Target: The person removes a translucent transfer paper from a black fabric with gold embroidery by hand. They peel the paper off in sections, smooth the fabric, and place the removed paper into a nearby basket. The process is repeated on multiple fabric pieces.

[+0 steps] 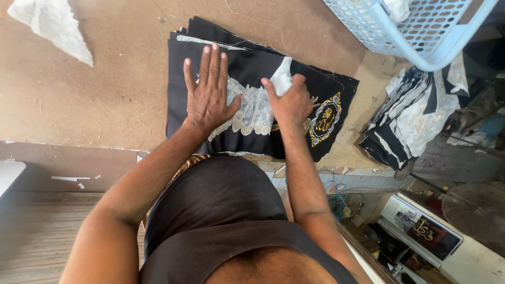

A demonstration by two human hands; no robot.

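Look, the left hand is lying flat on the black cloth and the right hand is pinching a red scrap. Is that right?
Nearly. In the head view the scrap pinched by the right hand is white, not red. The left hand does lie flat on the black cloth.

Bright even daylight; soft shadows; edge distortion

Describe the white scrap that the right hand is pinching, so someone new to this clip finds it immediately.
Start at the brown board tabletop, where a stack of black embroidered cloths lies near the front edge. The left hand presses flat on the top cloth; beside it the right hand pinches a small white backing scrap. Unlike the gold and silver embroidery around it, it is plain and crumpled.
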